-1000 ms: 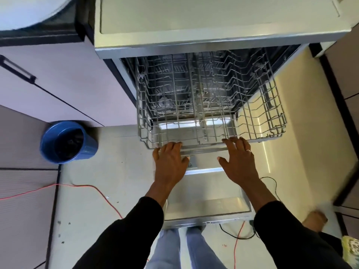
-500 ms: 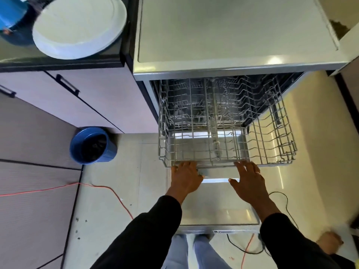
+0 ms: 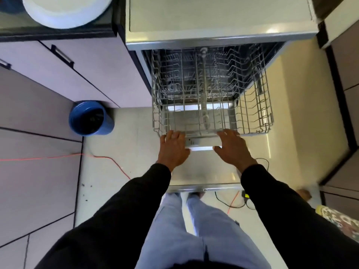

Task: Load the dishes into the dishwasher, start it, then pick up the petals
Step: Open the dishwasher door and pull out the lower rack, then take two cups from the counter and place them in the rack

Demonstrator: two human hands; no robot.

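Rack: the wire dish rack (image 3: 202,105) stands partway out of the dishwasher (image 3: 219,33), above the lowered door (image 3: 204,171). Its front rail faces me and runs left to right.
Left hand: my left hand (image 3: 173,150) is palm down with the arm stretched forward. The fingers reach the rail, but I cannot tell if they hook it.
Right hand: my right hand (image 3: 233,150) is palm down, fingers spread and fairly straight, tips touching the rail, gripping nothing.
Plate: a white plate (image 3: 66,10) lies on the desk, left of the dishwasher.
Floor: a blue bucket (image 3: 89,118) stands beside the cabinet.

Both arms reach forward, left hand (image 3: 173,150) and right hand (image 3: 232,150) palm-down, fingers pointing ahead.
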